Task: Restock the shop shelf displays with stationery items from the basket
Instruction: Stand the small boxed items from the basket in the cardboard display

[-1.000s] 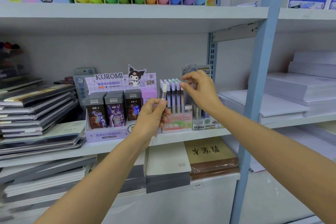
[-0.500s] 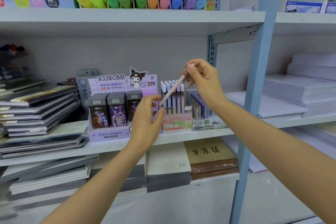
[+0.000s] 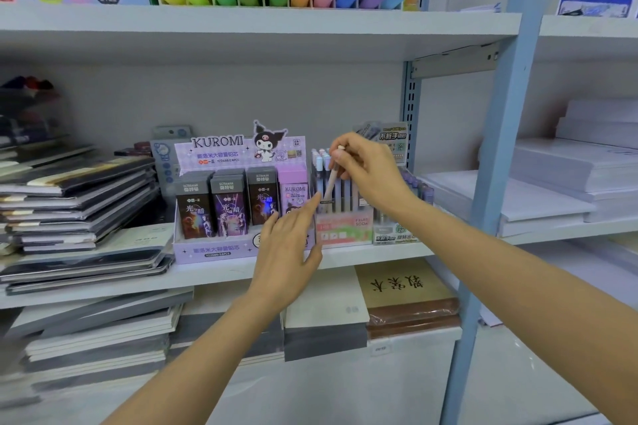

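One pinkish pen (image 3: 330, 185), pinched by the right hand (image 3: 371, 176), is judged nearly slotted into the pen box (image 3: 343, 229) at 3 o'clock of the Kuromi box (image 3: 214, 249), while the left hand (image 3: 286, 252) is held open and empty and the basket is unseen.

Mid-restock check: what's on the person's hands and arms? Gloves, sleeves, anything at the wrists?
Nothing worn that shows. The left hand and right hand have no gloves or rings. The left forearm and right forearm show no sleeve, watch or bracelet.

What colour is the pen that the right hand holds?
The slim pen in the right hand is pale pinkish beige; the head view shows it.
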`<state>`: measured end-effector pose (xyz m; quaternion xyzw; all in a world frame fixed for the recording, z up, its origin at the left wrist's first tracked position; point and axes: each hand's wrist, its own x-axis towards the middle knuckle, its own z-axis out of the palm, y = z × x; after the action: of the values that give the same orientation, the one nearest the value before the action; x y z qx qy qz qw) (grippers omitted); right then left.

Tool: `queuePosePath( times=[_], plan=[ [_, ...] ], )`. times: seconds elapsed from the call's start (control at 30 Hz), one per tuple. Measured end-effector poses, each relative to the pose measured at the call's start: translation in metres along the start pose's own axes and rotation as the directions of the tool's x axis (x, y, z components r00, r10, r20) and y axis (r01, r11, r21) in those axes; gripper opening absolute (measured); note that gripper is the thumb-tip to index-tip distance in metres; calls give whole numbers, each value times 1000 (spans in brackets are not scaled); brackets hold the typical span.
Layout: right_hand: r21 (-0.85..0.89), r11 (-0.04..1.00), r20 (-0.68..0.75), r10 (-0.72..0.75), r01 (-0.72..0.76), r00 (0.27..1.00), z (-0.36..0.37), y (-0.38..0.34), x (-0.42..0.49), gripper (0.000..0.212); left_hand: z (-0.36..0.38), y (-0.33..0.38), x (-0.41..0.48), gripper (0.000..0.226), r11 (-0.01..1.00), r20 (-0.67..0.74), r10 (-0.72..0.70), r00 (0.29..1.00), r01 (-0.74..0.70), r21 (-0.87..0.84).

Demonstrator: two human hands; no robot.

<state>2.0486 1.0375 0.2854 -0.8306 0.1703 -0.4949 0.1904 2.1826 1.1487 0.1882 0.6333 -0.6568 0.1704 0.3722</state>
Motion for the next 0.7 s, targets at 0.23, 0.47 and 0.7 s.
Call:
queuePosePath(
  times=[0.23,0.47,0.7],
  plan=[
    [-58,997,53,-48,51,997,5,2,6,11,1,-1,-1,75,1000,-13,-24,1000,24,-18],
    [-84,995,-18,-62,60,998,18,10,3,10,3,-2,-1,77,999,-2,-29,1000,29,-23],
    [-240,968,-37,-89,77,995,20,11,-14,28,-3,-1,-4,74,1000,1,1,1000,-1,25]
  ],
)
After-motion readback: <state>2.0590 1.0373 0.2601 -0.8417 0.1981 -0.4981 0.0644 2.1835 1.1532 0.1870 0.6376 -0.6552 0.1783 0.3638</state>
